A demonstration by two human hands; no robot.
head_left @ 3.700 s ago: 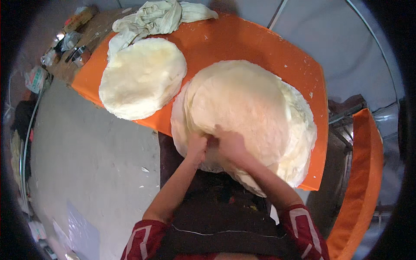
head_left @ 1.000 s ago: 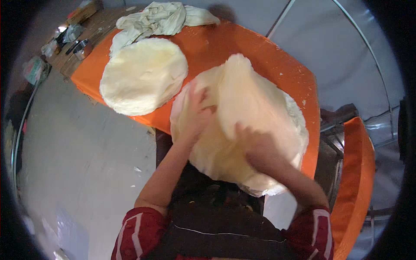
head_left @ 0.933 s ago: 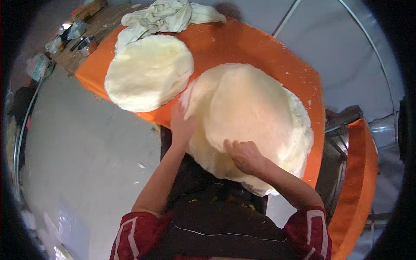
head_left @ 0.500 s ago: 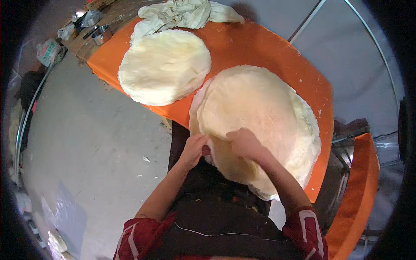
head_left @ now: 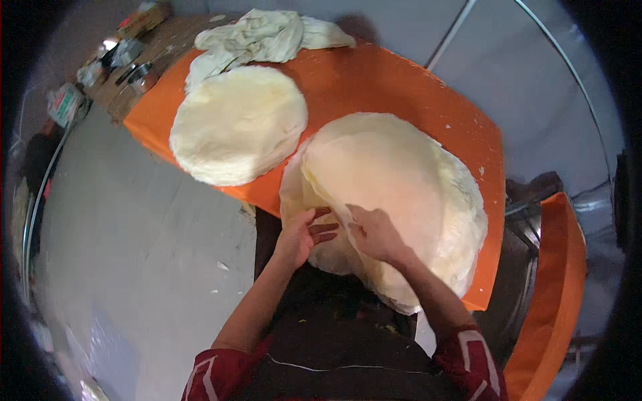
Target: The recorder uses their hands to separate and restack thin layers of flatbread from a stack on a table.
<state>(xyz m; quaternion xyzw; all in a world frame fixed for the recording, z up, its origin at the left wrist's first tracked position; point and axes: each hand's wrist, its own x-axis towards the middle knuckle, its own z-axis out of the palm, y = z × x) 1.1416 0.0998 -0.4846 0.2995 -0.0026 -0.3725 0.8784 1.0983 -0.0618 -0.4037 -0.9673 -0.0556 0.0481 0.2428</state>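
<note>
A large stack of thin, pale, round dough sheets point(head_left: 401, 167) lies on the orange-covered table in front of me, its near edge overhanging my side. With fingers bent around its edge, my right hand point(head_left: 380, 234) grips the top dough sheet, whose left side is lifted and folded back from the layers beneath. Close to that raised edge is my left hand point(head_left: 302, 234), fingers apart, at the left rim of the stack; nothing shows in it. A second, smaller pile of round dough sheets point(head_left: 237, 127) sits farther off to the left.
A crumpled whitish cloth point(head_left: 257, 37) lies at the far end of the orange table cover point(head_left: 374, 80). Beyond its left corner, a metal cup point(head_left: 142, 79) stands on a brown board. An orange chair-like piece point(head_left: 552, 287) stands at the right. Grey floor point(head_left: 147, 227) stretches on the left.
The top sheet's left edge has come up and swung right with my right hand. My left hand has opened its fingers from the rim. The whole view has shifted slightly.
</note>
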